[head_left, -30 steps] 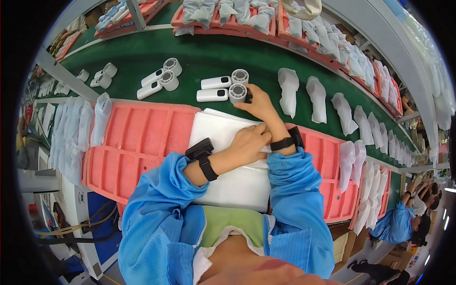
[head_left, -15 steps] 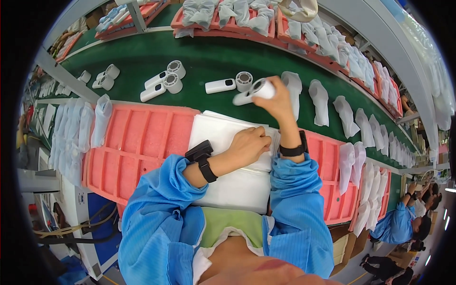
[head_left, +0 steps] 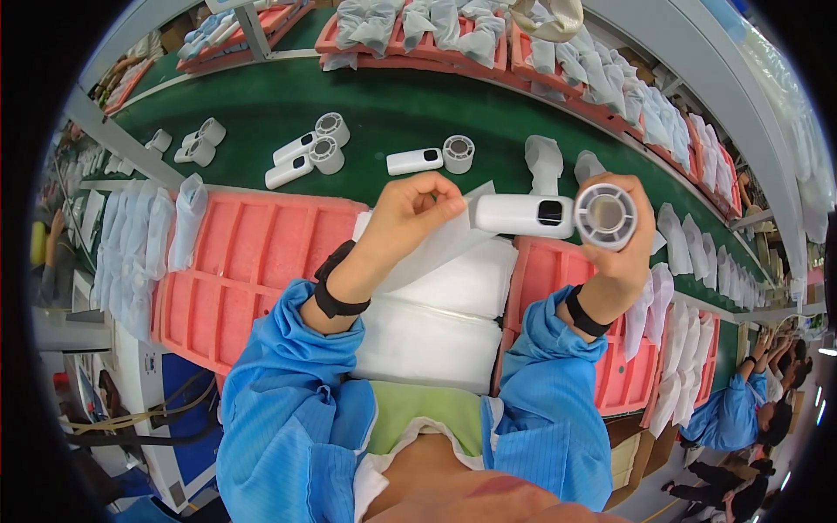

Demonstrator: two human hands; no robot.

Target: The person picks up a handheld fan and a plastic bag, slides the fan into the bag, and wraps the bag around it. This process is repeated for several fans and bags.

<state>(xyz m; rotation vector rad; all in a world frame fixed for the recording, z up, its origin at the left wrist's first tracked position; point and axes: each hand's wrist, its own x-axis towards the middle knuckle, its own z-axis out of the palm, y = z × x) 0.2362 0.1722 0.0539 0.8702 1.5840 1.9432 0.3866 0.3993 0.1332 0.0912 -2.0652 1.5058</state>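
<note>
My right hand point(head_left: 641, 222) grips a white handheld fan point(head_left: 514, 214) by its round, vented head. The fan's handle, with a small dark window, points left. Between the fingertips of my left hand point(head_left: 410, 213) is pinched a thin translucent white bag point(head_left: 440, 253), its upper corner raised close to the handle's end. Below it lie stacks of flat white bags point(head_left: 425, 349). Another handheld fan point(head_left: 414, 162) rests unwrapped on the green conveyor belt point(head_left: 384, 113), beyond my hands.
More bare fans point(head_left: 290, 172) lie farther left on the belt; bagged fans point(head_left: 545, 166) line it to the right. Pink foam trays point(head_left: 235, 270) flank the bags, some holding bagged fans point(head_left: 684, 357). A metal frame post point(head_left: 122, 139) stands at left.
My right hand has brought the fan nearer and rightward from over the belt, turning its vented face up. My left hand has lifted a bag off the stack.
</note>
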